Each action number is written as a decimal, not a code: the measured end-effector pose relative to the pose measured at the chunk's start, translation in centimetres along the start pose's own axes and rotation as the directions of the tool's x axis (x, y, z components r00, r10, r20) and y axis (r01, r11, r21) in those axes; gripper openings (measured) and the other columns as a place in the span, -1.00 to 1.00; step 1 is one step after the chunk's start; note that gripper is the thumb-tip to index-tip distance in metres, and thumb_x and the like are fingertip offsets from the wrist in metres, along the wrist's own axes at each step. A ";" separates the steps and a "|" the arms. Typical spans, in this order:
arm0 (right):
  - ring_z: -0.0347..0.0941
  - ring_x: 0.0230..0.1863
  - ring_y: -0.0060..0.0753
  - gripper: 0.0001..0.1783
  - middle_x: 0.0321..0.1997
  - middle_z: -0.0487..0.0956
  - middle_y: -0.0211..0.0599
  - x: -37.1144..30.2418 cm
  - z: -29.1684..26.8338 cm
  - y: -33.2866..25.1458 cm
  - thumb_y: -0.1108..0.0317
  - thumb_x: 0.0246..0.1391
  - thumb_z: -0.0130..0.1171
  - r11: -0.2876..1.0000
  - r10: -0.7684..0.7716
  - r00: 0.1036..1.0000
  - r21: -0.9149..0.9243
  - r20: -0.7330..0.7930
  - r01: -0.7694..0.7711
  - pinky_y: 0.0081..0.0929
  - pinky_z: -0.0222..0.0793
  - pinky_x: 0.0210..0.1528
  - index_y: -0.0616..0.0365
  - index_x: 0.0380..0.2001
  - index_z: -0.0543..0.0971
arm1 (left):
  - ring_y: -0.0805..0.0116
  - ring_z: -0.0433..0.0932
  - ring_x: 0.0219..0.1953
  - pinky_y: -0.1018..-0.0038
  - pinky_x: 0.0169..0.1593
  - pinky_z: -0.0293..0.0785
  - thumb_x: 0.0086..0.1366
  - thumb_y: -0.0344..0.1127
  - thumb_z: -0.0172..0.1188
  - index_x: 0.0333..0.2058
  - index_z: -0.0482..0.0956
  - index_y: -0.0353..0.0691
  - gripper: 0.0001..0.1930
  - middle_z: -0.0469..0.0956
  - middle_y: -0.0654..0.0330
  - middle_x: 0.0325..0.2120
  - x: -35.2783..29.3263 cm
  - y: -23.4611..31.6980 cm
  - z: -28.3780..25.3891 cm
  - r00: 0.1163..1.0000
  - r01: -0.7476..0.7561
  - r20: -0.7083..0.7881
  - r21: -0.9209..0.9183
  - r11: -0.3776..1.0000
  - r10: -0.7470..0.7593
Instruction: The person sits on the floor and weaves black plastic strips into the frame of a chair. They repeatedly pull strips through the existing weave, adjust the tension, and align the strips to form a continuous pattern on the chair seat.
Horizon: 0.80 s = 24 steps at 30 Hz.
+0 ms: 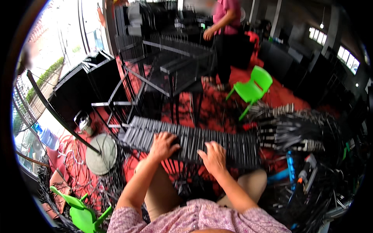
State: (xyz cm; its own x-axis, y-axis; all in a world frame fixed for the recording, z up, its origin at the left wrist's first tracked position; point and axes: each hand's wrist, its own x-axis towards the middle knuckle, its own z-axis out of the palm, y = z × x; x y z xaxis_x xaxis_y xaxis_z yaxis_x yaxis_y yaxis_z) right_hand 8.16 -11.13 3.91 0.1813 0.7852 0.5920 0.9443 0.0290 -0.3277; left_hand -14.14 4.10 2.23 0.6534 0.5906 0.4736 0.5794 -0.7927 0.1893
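Before me lies a long row of narrow black strips, packed side by side in what looks like two ranks and running from left to right above my knees. My left hand rests on the strips left of the middle, palm down, with its thumb out to the side. Further right, my right hand lies over the near edge of the row, thumb and fingers apart. Neither hand grips anything that I can see. What carries the strips is mostly hidden beneath them.
Bundles of black strips lie right of the row. A green chair stands beyond, another green chair at lower left. A fan with a round base stands left. Black metal frames and a person are ahead.
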 end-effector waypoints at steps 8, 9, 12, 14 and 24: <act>0.32 0.02 -0.05 -0.53 -0.11 0.47 -0.18 -2.5 -2.4 5.7 -0.11 0.09 0.14 0.944 0.219 0.976 -0.254 0.008 -0.210 -0.03 0.18 0.11 0.05 -0.14 0.55 | 0.12 0.35 0.03 0.17 0.14 0.18 0.23 0.15 0.15 -0.05 0.55 -0.09 -0.51 0.43 0.15 -0.11 0.1 0.9 -0.3 0.999 0.029 0.014 -0.041 0.999 -0.029; 0.34 0.01 -0.03 -0.53 -0.11 0.48 -0.16 -1.9 -2.4 6.3 -0.10 0.10 0.13 0.950 0.195 0.980 -0.242 -0.028 -0.196 0.00 0.21 0.09 0.06 -0.15 0.55 | 0.06 0.36 0.01 0.11 0.12 0.20 0.22 0.14 0.16 -0.07 0.55 -0.09 -0.53 0.43 0.11 -0.12 0.4 0.5 0.2 0.999 -0.003 -0.037 -0.058 0.998 0.001; 0.39 -0.03 0.02 -0.55 -0.04 0.50 -0.11 -2.1 -2.6 7.9 -0.06 0.12 0.14 0.966 0.168 0.986 -0.198 -0.016 -0.168 -0.01 0.27 0.05 0.11 -0.15 0.54 | -0.04 0.37 -0.01 0.03 0.09 0.25 0.17 0.09 0.23 -0.12 0.56 -0.10 -0.56 0.43 0.02 -0.16 0.8 1.2 1.2 0.998 0.063 0.012 -0.029 0.998 -0.063; 0.39 -0.05 -0.01 -0.56 -0.08 0.48 -0.14 -2.7 -3.3 7.2 -0.05 0.13 0.14 0.981 0.125 0.990 -0.143 -0.069 -0.134 -0.03 0.26 0.03 0.09 -0.15 0.54 | -0.01 0.40 -0.04 0.08 0.07 0.27 0.15 0.06 0.25 -0.15 0.58 -0.10 -0.59 0.45 0.06 -0.19 -0.9 -1.2 3.2 0.996 0.082 -0.034 0.027 0.996 -0.081; 0.41 0.03 -0.10 -0.64 -0.05 0.54 -0.33 -4.1 -5.9 13.8 -0.10 0.12 0.14 0.853 0.334 0.942 -0.423 -0.009 -0.307 -0.03 0.29 0.06 -0.12 -0.20 0.63 | 0.16 0.43 -0.02 0.27 0.01 0.30 0.17 0.11 0.23 -0.13 0.59 -0.07 -0.57 0.48 0.19 -0.18 0.1 0.1 1.0 0.996 0.084 -0.032 0.007 0.996 -0.084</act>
State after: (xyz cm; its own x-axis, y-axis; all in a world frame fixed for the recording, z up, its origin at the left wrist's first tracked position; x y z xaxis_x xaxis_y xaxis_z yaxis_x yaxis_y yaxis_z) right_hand 22.08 -17.60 1.26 0.4891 0.7442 0.4549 0.8658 -0.4775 -0.1498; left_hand -13.50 4.25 1.41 0.5864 0.6498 0.4836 0.6359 -0.7391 0.2221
